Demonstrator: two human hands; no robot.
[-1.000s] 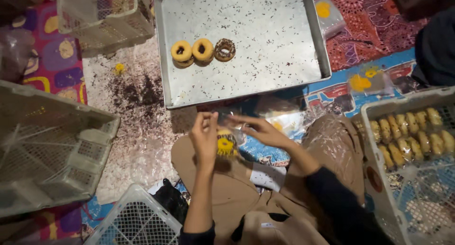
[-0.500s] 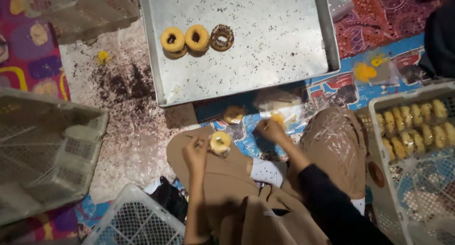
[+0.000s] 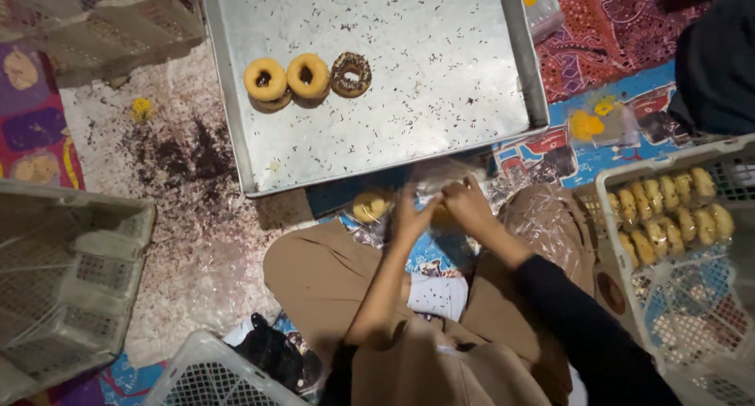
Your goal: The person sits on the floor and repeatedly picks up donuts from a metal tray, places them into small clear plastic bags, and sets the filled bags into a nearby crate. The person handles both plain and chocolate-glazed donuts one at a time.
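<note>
My left hand (image 3: 409,217) and my right hand (image 3: 469,205) meet just below the near edge of a large metal tray (image 3: 440,107). Both pinch a clear plastic bag (image 3: 440,178), and a yellow donut (image 3: 440,216) shows between them, blurred. A wrapped yellow donut (image 3: 370,206) lies on the mat just left of my left hand. On the tray's far left sit two yellow-glazed donuts (image 3: 265,80) (image 3: 307,75) and a chocolate-sprinkled donut (image 3: 351,73) in a row.
A white basket (image 3: 629,296) at the right holds several wrapped yellow donuts (image 3: 668,209). Plastic crates stand at the left (image 3: 71,288), top left (image 3: 102,21) and bottom (image 3: 197,374). Chocolate sprinkles litter the floor (image 3: 181,154). Another person's dark clothing (image 3: 716,60) is at the top right.
My hands have moved up and together towards the tray's edge. The yellow donut from my left hand now sits between both hands at the bag.
</note>
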